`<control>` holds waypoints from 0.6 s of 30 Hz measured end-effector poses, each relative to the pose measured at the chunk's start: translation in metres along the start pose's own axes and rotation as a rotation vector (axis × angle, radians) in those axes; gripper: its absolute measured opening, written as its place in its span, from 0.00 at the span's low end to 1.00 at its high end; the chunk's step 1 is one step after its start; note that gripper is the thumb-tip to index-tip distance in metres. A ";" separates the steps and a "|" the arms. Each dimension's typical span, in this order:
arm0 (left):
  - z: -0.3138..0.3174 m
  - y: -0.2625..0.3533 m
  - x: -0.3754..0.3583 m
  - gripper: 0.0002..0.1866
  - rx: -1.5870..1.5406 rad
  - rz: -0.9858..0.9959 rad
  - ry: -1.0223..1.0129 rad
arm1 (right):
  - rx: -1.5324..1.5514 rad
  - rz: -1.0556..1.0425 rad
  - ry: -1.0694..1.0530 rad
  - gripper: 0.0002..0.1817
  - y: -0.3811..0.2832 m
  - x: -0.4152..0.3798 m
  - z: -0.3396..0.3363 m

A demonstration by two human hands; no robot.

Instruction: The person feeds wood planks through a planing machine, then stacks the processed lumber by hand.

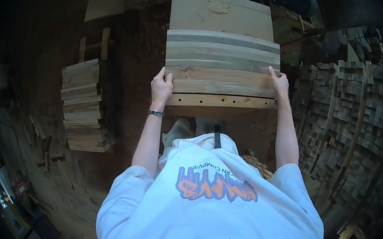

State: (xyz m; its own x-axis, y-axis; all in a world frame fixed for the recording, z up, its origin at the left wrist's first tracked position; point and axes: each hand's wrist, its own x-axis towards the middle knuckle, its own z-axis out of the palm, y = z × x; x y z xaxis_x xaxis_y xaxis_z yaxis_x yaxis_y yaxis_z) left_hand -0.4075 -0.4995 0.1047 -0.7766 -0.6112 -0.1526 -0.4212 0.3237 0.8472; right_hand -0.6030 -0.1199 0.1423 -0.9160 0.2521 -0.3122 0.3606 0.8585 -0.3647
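Observation:
A row of wooden boards [222, 61] lies side by side on a work table [220, 101], whose front rail has small holes. My left hand [161, 87] grips the left end of the nearest boards, and a metal bracelet is on that wrist. Over at the right end of the same boards, my right hand [279, 82] holds the edge. Beyond the boards lies a flat plywood sheet [219, 12] with a little pile of sawdust on it. My white shirt fills the lower middle of the view.
A stack of short boards [83, 106] stands on the dirt floor to the left. A large pile of stacked wood pieces [351, 115] fills the right side. Scraps lie on the floor at the left [46, 150]. Machinery sits at the far top right.

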 end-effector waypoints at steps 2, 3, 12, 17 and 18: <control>-0.004 0.018 0.008 0.19 -0.042 -0.060 -0.052 | 0.008 -0.011 0.024 0.46 -0.001 0.017 0.001; -0.002 0.017 0.015 0.17 -0.034 -0.032 -0.009 | 0.049 0.000 -0.011 0.45 -0.005 0.026 -0.001; -0.001 0.053 0.069 0.13 0.133 -0.070 -0.041 | 0.028 0.000 -0.196 0.52 -0.051 0.061 -0.015; 0.004 0.063 0.093 0.12 0.179 -0.056 -0.020 | 0.017 0.015 -0.228 0.55 -0.059 0.086 -0.007; 0.004 0.065 0.098 0.12 0.191 -0.063 -0.020 | 0.005 0.013 -0.235 0.54 -0.061 0.090 -0.008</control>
State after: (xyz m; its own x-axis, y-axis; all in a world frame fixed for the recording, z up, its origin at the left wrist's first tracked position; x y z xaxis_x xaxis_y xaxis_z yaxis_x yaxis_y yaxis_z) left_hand -0.5127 -0.5353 0.1425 -0.7540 -0.6211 -0.2138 -0.5490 0.4172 0.7243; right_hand -0.7087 -0.1461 0.1431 -0.8452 0.1519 -0.5125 0.3737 0.8534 -0.3633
